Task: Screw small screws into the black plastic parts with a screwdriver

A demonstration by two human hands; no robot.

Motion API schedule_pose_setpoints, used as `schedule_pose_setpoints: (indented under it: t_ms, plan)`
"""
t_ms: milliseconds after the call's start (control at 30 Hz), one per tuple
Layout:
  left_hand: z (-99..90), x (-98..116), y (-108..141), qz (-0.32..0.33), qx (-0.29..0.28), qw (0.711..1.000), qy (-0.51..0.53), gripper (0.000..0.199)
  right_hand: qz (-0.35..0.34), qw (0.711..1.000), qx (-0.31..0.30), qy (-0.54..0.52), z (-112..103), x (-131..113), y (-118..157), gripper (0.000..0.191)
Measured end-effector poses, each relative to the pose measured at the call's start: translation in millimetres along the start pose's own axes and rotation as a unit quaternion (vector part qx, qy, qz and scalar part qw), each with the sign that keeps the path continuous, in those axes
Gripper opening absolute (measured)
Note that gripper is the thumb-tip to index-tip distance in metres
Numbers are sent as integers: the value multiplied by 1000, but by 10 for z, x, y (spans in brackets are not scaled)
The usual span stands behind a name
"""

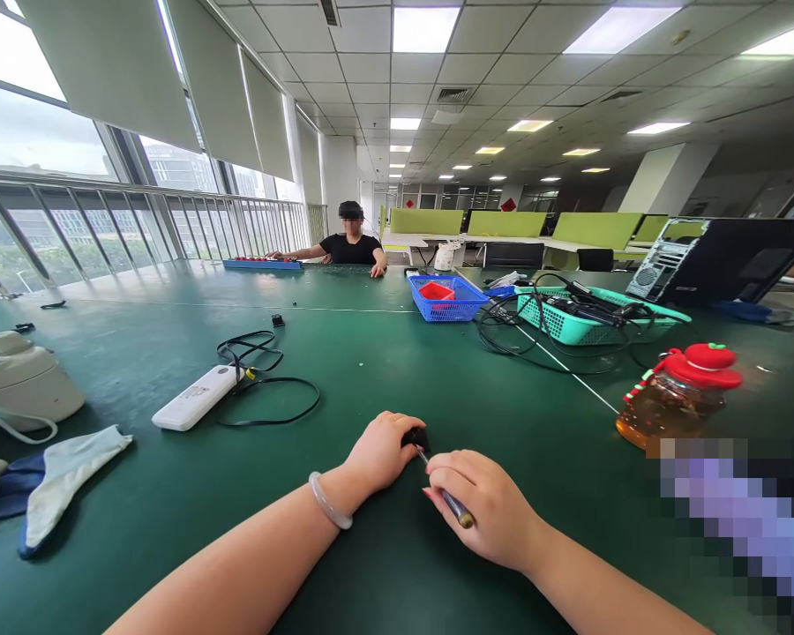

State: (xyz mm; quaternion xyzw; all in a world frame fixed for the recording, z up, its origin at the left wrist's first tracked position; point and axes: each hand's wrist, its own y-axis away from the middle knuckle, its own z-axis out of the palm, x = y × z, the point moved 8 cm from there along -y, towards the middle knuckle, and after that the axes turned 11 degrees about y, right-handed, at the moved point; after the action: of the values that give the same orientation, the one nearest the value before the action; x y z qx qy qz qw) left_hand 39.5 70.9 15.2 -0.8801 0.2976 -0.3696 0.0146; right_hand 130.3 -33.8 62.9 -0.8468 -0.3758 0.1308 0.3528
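Observation:
My left hand [382,448] rests on the green table with its fingers closed around a small black object [415,437], whose kind I cannot make out. A pale bangle circles the wrist. In my right hand [480,503] is a screwdriver [460,509] with a dark handle and a brass-coloured end. Its thin metal shaft slants up and left, and the tip meets or nearly meets the black object. My left fingers hide much of that object.
A white power bank [198,397] with a looped black cable lies left of centre. Gloves [72,481] lie at far left. A red-lidded jar [681,397] stands right. Behind are a blue basket [446,304] and a teal basket [569,328] with cables. A person [352,242] sits across the table.

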Motion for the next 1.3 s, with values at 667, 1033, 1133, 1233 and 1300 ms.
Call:
schedule_pose_setpoints:
  t_ms: [667,1033,1133,1233,1300]
  plan:
    - [-11,-152,-50,-24,0,999,26,39,-23,999,-49,-6,131,41,79,18]
    - [-16,-116,-47,-11,-5,1000,12,38,-107,975,-189,49,328,-95,136,26]
    - [-16,-108,-45,-9,-7,1000,7,38,-105,972,-203,52,341,-94,142,20]
    - [-14,-116,-46,-5,-6,1000,4,38,-103,972,-204,50,344,-89,143,19]
    - [-9,-129,-48,-7,-6,1000,5,39,-103,974,-196,49,334,-90,137,18]
